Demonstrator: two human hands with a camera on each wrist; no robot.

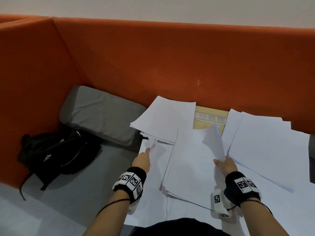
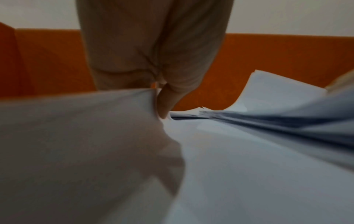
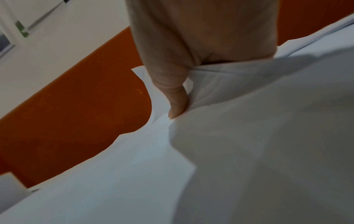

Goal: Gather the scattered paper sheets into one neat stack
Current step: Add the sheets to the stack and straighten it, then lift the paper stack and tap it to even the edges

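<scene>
White paper sheets lie scattered over the table: a pile at the back left [image 1: 163, 118], a spread at the right [image 1: 259, 143] and a loose central pile [image 1: 187, 167]. My left hand [image 1: 148, 150] pinches the edge of a sheet [image 1: 154, 143] near the table's left side. In the left wrist view the thumb [image 2: 166, 104] presses that lifted sheet [image 2: 76, 136]. My right hand [image 1: 219, 162] grips several sheets [image 1: 213, 142] that curl upward from the central pile. The right wrist view shows the thumb [image 3: 176, 98] clamped on this bundle [image 3: 210, 84].
An orange padded partition [image 1: 170, 57] rises behind the table and on the left. A grey cushion [image 1: 100, 113] and a black backpack [image 1: 58, 154] lie on the bench to the left. A strip of bare wooden table [image 1: 210, 116] shows between the back piles.
</scene>
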